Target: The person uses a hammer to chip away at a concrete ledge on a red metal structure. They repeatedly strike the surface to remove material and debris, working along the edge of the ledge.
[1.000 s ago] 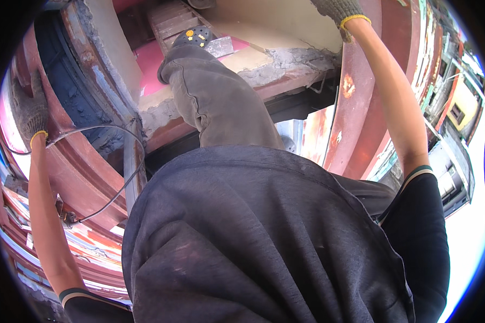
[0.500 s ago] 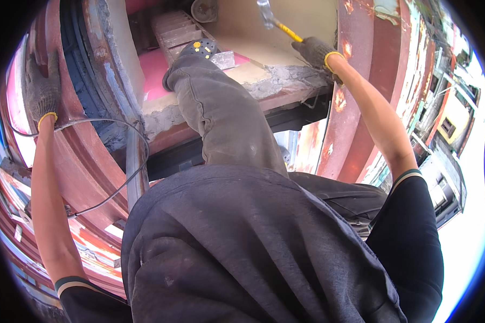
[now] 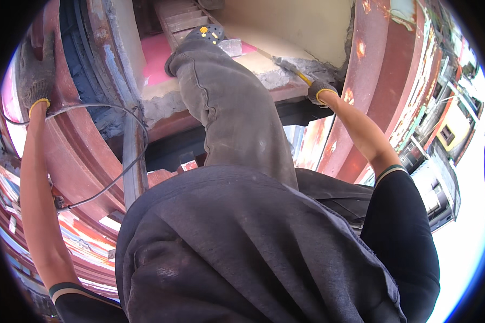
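Note:
My right hand (image 3: 322,92), in a dark knit glove with a yellow cuff, is closed round the yellow handle of a hammer (image 3: 303,77). The hammer's grey head end is low at the broken concrete edge (image 3: 277,79), blurred against it; whether it touches cannot be told. On the far left, my gloved left hand (image 3: 36,78) clasps a red metal beam (image 3: 64,134), thumb apart from the fingers, whose tips are hard to see. One foot in a dark clog (image 3: 207,35) with yellow charms rests on the ledge between the hands.
A grey cable (image 3: 137,121) loops below my left hand. Wooden ladder-like steps (image 3: 180,19) and a grey block (image 3: 231,47) lie near the clog. Rusty red metal panels (image 3: 372,81) stand to the right. A dark gap (image 3: 172,153) runs under the ledge; buildings show far right.
My right hand has swung the hammer down from a raised position to the broken concrete edge. The left hand stays on the beam; the whole view has shifted slightly.

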Available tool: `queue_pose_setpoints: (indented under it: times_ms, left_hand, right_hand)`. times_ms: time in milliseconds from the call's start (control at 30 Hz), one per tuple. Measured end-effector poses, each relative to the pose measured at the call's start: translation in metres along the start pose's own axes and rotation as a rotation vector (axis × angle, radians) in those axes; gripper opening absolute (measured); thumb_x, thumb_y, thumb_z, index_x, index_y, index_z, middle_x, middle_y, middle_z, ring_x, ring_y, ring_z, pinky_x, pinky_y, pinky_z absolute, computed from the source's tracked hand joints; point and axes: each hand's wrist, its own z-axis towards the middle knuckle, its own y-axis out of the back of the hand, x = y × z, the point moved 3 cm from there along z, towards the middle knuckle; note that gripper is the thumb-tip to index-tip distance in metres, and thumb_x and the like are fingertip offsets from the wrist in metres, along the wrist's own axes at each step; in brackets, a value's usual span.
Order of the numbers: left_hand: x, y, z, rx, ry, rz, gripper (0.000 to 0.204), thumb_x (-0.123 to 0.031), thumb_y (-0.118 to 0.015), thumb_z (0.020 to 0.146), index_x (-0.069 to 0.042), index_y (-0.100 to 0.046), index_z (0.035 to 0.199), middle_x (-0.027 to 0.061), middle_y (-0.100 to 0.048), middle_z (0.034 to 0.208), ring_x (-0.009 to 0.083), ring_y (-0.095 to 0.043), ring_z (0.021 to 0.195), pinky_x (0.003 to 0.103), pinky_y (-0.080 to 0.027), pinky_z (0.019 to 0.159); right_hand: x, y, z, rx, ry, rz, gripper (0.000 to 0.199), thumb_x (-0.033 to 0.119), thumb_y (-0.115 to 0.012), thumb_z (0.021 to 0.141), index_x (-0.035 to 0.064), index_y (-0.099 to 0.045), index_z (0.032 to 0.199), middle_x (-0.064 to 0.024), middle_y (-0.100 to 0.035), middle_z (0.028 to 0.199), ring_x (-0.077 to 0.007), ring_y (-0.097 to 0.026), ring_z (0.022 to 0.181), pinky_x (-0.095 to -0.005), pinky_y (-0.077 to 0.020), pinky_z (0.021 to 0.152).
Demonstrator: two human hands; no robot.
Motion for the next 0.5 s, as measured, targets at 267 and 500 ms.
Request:
queue_pose_setpoints:
  times_ms: [267,500]
  left_hand:
    - [-0.022,0.027,0.0,0.016,0.038,0.018,0.077,-0.063,-0.048,0.092,-0.009,-0.039,0.146,0.0179,-0.048,0.143,0.0349,-0.049,0.131,0.043,-0.04,0.109]
    - [-0.036,0.045,-0.001,0.054,0.082,-0.022,0.075,-0.055,-0.053,0.092,-0.002,-0.042,0.144,0.0216,-0.047,0.144,0.0363,-0.044,0.133,0.043,-0.035,0.111]
  right_hand:
    - [0.06,0.134,-0.043,0.083,0.21,0.442,0.038,0.043,-0.054,0.093,0.0053,-0.057,0.089,-0.0015,-0.051,0.063,-0.0151,-0.051,0.052,-0.0307,-0.0411,0.048]
    - [0.09,0.17,-0.143,0.028,0.264,1.313,0.034,0.043,-0.057,0.093,0.0104,-0.051,0.084,0.0053,-0.043,0.059,-0.0039,-0.038,0.045,-0.0225,-0.0333,0.039]
